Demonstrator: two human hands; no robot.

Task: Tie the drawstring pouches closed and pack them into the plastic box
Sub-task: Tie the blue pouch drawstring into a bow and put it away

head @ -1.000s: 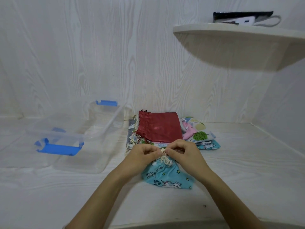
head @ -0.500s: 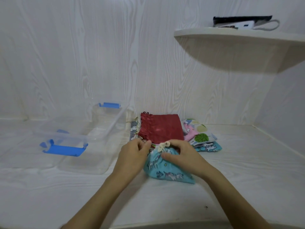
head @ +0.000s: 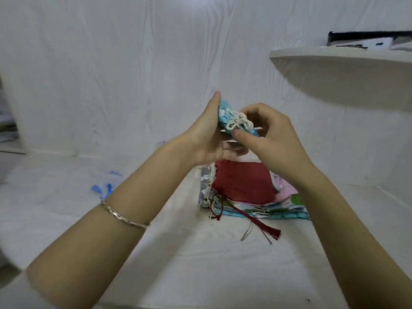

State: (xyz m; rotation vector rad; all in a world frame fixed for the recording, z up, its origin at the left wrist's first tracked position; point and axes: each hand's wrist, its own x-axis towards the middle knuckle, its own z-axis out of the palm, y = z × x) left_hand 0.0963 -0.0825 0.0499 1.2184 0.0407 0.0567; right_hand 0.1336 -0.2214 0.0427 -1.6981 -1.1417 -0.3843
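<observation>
Both hands hold a light blue printed pouch lifted above the table, its white drawstring knotted in a bow on top. My left hand cups the pouch from the left and below. My right hand pinches it from the right, thumb under the bow. Below the hands lies a pile of flat pouches: a dark red pouch with a tasselled red cord on top, with pink, green and blue printed pouches under it. The clear plastic box shows only as blurred blue latches at left.
A rounded white shelf juts out at upper right with a dark flat item on it. The white wood-grain wall stands close behind the hands. The tabletop is white; its front edge runs along the bottom of the view.
The blue pouch was lying on the table while its cord was tied; both hands have since lifted it up in front of the wall. The view has shifted closer and to the left.
</observation>
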